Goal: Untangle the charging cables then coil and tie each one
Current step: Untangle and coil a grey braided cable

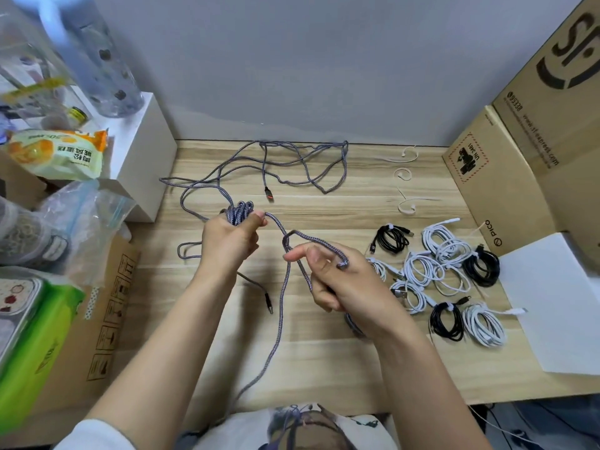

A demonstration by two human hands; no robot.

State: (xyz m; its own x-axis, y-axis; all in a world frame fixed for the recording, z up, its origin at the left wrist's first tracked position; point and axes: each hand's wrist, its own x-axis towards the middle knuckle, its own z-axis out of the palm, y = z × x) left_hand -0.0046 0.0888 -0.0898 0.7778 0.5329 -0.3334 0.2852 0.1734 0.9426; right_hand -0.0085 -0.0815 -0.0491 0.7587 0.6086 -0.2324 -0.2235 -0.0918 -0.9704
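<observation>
A long grey braided cable (293, 164) sprawls in loose tangled loops across the back of the wooden table (324, 352). My left hand (227, 241) grips a bunch of its coiled loops (239, 212) at the table's middle. From there the cable runs right to my right hand (337, 280), which pinches a loop of it between thumb and fingers. One strand drops down toward my lap. A red-tipped plug (268, 194) lies behind the hands, and a dark plug (268, 303) lies between my forearms.
Several coiled and tied white and black cables (451, 277) lie at the right. Three white ties (404, 175) sit behind them. Cardboard boxes (519, 157) and a white sheet (552, 303) bound the right side; a white box (139, 147), bags and food packs crowd the left.
</observation>
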